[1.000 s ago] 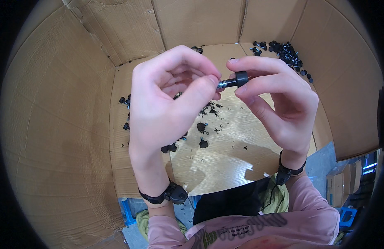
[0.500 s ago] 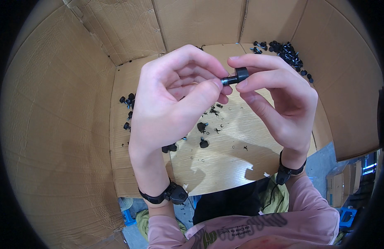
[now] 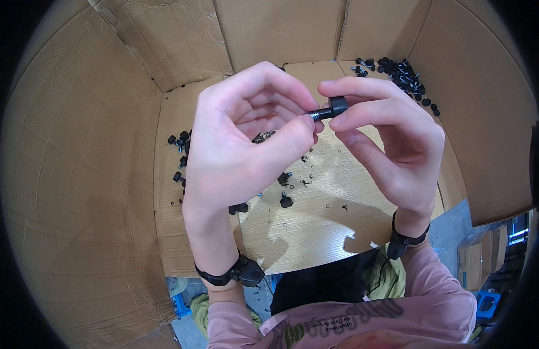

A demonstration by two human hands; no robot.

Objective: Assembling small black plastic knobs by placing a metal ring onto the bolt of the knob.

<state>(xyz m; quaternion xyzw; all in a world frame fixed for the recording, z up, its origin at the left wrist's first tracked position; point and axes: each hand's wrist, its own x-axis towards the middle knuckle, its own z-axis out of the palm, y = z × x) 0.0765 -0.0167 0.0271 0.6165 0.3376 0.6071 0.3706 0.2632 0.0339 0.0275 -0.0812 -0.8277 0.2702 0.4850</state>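
A black-headed knob screw (image 3: 338, 106) is held up in front of me, tilted slightly, with its round head to the right and its threaded shaft to the left. My left hand (image 3: 240, 148) is closed, thumb and index finger pinching the shaft's end and hiding the tip. Around the black head, the fingertips of my right hand (image 3: 400, 131) are curled, its index and middle fingers against it. Below on the board lie more knob screws, one (image 3: 286, 200) near the middle, and small clips (image 3: 306, 183) scattered about.
Tall cardboard walls (image 3: 89, 174) enclose the work board (image 3: 304, 244) at left, back and right. A heap of knob screws (image 3: 404, 77) lies in the far right corner. Several more (image 3: 180, 141) sit at the left, partly behind my left arm.
My left thumb and fingers have shifted slightly on the shaft, and less of it shows between them and the head. The right hand has barely moved.
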